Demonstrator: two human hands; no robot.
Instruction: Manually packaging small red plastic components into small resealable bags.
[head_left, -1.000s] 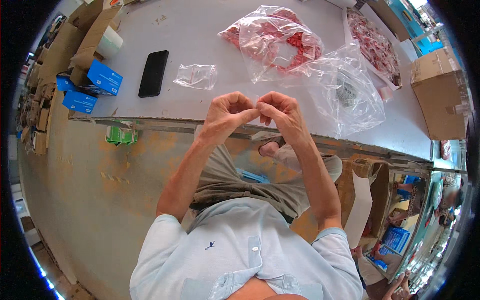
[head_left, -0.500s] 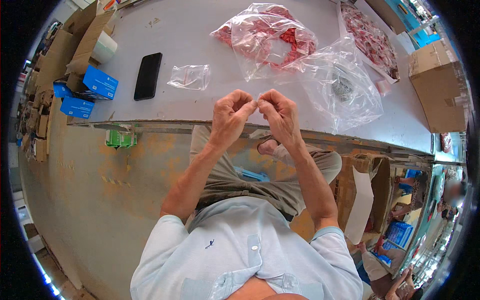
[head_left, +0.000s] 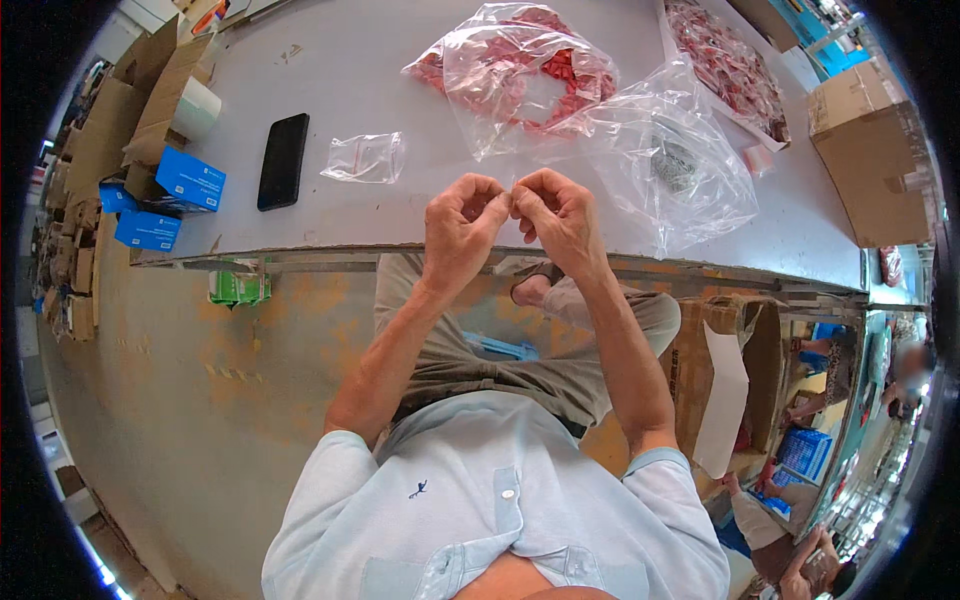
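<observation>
My left hand and my right hand meet fingertip to fingertip over the front edge of the table. Both are closed in a pinch. Whatever sits between the fingers is too small to make out. Beyond them lies a clear plastic bag with red pieces inside. To its right a second clear bag holds a small grey bundle. A small flat clear bag rests on the table left of my hands.
A black phone and blue boxes lie at the left, by an open carton. A tray of red packets stands far right, near a brown box. Below the table is another carton. People sit at the lower right.
My hands stay pinched together in nearly the same place, with the fingers slightly shifted. The whole table scene has moved a little leftward in view.
</observation>
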